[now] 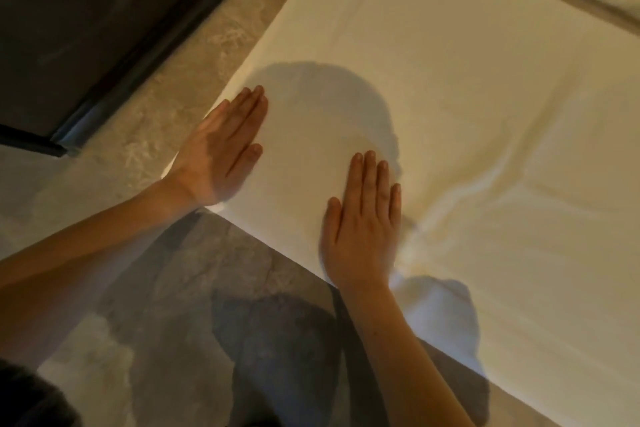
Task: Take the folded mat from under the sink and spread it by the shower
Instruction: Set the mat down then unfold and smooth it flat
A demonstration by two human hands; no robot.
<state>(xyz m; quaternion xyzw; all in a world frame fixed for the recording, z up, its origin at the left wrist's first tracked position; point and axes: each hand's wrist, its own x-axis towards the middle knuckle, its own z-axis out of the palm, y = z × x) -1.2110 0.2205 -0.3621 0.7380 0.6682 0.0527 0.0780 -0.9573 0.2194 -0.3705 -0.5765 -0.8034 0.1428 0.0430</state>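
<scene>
The white mat lies unfolded on the marbled stone floor and fills the right and upper part of the view. Its left edge runs near a dark metal frame, apart from it. Creases show in the cloth to the right of the right hand. The left hand rests palm down at the mat's near left corner. Both hands lie flat on the mat, fingers straight and together, gripping nothing.
</scene>
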